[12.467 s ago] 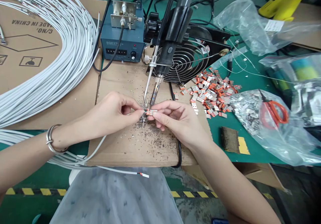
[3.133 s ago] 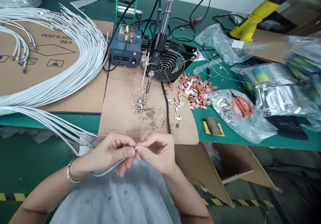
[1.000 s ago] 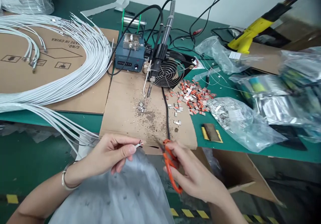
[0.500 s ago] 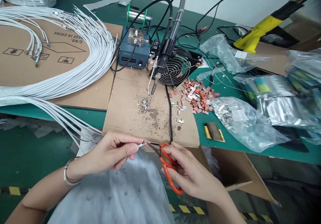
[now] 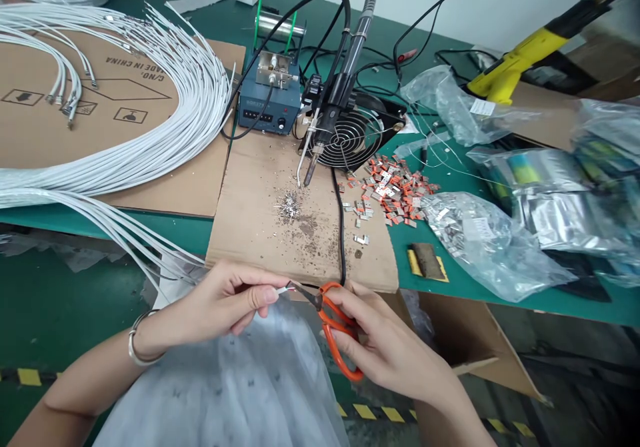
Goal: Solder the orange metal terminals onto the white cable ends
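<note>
My left hand [image 5: 235, 300] pinches the end of a white cable [image 5: 283, 290] between thumb and index finger, and thin wires stick out of its tip. In my right hand [image 5: 380, 333] are scissors with orange handles [image 5: 345, 330]. Their dark blades point left and meet the wires at the cable tip; the wires partly hide how far the blades are apart. Both hands are in front of the cardboard sheet [image 5: 250, 240] at the bench edge. A bundle of white cables [image 5: 200, 113] curves over cardboard on the left.
Beyond the hands, a soldering iron [image 5: 345, 80] hangs over the cardboard beside a blue soldering unit [image 5: 269, 110] and a fan [image 5: 345, 141]. Small orange and metal connectors [image 5: 395, 190] lie to the right, near a plastic bag of parts [image 5: 490, 247] and a brown sponge [image 5: 427, 262].
The scissors handles have drawn slightly closer together and the scissors have shifted a little. My left hand keeps its hold on the cable. The view has shifted slightly.
</note>
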`<state>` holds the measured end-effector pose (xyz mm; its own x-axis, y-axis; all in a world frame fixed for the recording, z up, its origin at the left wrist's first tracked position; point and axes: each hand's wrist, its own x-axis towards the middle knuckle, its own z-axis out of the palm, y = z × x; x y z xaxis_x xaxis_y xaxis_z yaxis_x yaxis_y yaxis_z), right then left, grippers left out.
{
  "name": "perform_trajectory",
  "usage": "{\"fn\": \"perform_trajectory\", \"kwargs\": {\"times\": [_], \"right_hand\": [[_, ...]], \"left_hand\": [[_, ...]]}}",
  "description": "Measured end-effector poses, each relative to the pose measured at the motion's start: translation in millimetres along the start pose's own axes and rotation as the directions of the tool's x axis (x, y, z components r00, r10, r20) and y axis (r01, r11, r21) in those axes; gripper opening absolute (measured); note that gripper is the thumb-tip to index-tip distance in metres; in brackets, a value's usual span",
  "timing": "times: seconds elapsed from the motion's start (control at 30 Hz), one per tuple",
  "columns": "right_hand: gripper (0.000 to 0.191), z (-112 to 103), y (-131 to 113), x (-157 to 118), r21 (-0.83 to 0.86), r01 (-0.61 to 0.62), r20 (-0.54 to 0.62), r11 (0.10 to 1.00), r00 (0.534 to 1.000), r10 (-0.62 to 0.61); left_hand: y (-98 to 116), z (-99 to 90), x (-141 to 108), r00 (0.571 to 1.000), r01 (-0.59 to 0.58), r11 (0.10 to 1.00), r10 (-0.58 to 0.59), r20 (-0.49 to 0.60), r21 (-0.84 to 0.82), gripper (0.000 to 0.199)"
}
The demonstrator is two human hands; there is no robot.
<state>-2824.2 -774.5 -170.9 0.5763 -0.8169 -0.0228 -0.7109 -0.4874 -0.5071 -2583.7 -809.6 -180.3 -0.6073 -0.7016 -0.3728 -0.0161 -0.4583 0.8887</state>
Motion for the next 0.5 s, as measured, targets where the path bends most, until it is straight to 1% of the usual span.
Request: {"fn": "perform_trajectory", "kwargs": {"times": [0.17, 0.27, 0.5], "right_hand": [[0.015, -0.1, -1.8, 0.5, 0.001, -0.012, -0.016, 1.0, 1.0, 0.012], [0.015, -1.5, -3.8, 1.8, 0.013, -0.024, -0.004, 1.0, 1.0, 0.024], [0.011, -0.7, -2.2, 1.6, 0.027, -0.01, -0.009, 1.0, 1.0, 0.01]], "left_hand": [[-1.2, -0.6, 0.6, 1.0, -0.017, 1.0, 0.017, 0.006, 0.012, 0.033], [-2.3, -0.7, 0.6, 1.0, -0.021, 0.999, 0.021, 0.017, 0.031, 0.032], [-3.5, -2.2, 0.2, 0.998, -0.044, 0.997, 0.04, 0.049, 0.071, 0.032]]}}
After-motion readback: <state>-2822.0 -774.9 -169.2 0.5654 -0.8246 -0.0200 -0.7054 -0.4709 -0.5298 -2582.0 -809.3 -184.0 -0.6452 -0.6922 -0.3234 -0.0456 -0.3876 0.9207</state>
